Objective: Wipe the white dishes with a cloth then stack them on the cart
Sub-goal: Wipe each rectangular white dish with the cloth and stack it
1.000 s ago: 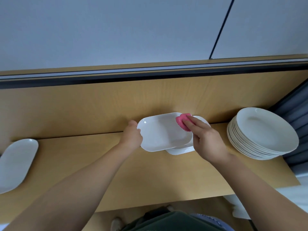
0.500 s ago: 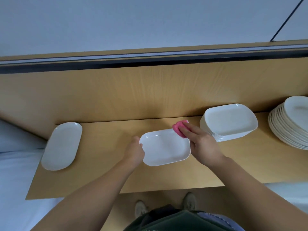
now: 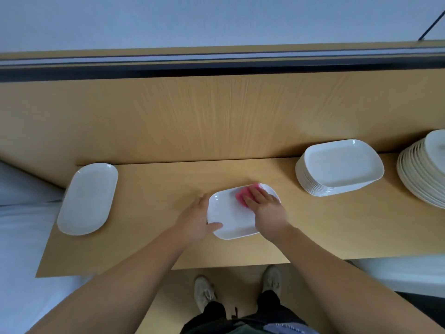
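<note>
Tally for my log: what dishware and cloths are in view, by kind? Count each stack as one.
Single white dishes: 2 (oval platter, rectangular dish)
Stacks of white dishes: 2 (rectangular stack, round stack)
Pink cloth: 1
Total: 5

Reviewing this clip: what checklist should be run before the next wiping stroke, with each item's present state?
1. Grip: the left hand holds the dish by its left rim: ok.
2. The pink cloth lies on the dish, under the right hand: ok.
3. Dish flat on the wooden top: cannot tell.
4. The dish stack and oval platter stand apart from the dish: ok.
5. Dish surface clean: cannot tell.
</note>
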The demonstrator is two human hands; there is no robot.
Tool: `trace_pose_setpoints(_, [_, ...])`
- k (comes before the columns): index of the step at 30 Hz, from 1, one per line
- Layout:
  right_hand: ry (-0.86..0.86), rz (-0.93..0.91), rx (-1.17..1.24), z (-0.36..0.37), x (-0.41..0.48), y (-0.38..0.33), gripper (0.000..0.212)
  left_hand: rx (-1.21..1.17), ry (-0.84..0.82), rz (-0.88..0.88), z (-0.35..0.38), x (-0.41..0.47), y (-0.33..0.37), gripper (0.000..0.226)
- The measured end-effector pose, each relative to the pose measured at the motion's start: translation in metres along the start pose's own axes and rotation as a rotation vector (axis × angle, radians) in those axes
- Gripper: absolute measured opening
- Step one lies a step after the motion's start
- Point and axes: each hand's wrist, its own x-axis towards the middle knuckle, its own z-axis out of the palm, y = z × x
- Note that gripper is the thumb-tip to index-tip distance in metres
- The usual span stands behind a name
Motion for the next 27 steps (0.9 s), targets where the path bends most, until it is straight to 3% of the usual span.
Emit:
trace_pose_setpoints(2, [-0.202,0.109,-0.027,0.009,0.003,-0.008,0.083,0.062,-0.074,0.051,-0.006,-0.003,-0.002,0.105])
trace_pose_setpoints(4, [-0.287,0.192,-0.045,0.015,0.004,-0.016,0.078,0.141,-0.099,0.087,-0.008,-0.003,-0.004,0.112])
trace_pose_setpoints(8, [-0.257,0.231,-0.046,0.023,0.009,-0.030,0.075,0.218,-0.131,0.094,-0.008,0.001,-0.005,0.109])
trace_pose_setpoints(13, [-0.283,0.234,-0.061,0.024,0.024,-0.046,0.078,0.145,-0.091,0.118,-0.011,0.005,-0.010,0.096])
trace_pose_setpoints(18, [-0.325,0.109,-0.068,0.027,0.025,-0.062,0.085,0.128,-0.054,0.135,-0.012,0.009,-0.013,0.087])
trace_pose_setpoints(27, [-0.405,-0.199,-0.019,0.024,0.009,-0.060,0.070,0.224,-0.018,0.156,-0.015,0.013,-0.015,0.083])
